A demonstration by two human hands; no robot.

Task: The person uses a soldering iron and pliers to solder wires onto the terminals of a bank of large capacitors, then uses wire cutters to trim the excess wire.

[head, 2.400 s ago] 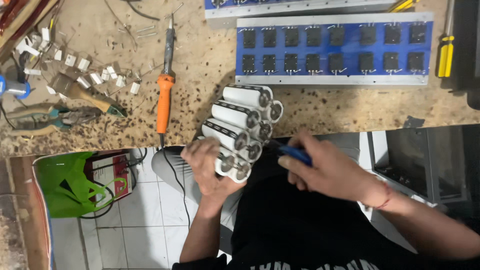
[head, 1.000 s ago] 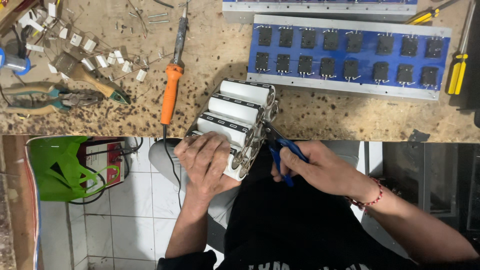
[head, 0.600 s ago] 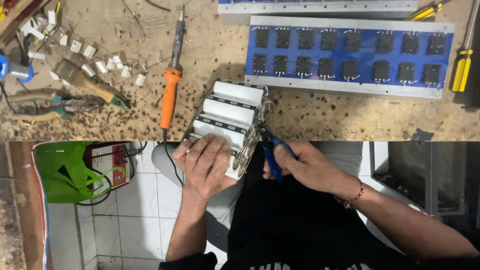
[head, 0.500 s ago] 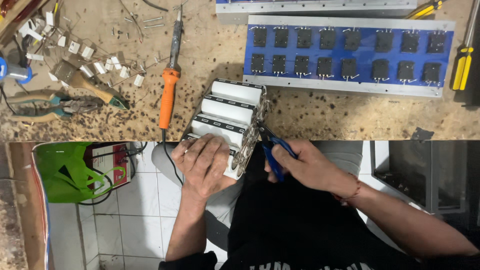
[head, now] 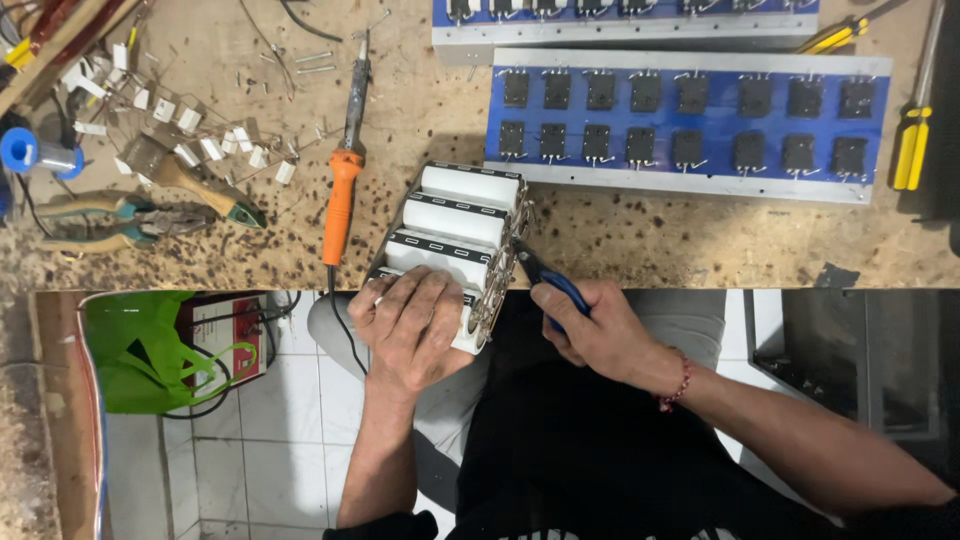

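The pack of white cylindrical cells [head: 455, 235] runs from 7 toward 1 o'clock, four cells showing. The left hand [head: 415, 325] clasps its near end; the right hand [head: 590, 330] grips blue-handled pliers [head: 548, 285], their tip pointing toward 10 o'clock.

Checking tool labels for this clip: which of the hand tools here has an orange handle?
The soldering iron, lying left of the white cylinder pack. The screwdrivers have yellow handles; the tool in the right hand is blue.

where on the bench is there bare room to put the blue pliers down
Bare bench lies right of the capacitor pack, below the blue heatsink board. A narrower strip runs between the soldering iron and the pack. The left end around the green-handled pliers is crowded.
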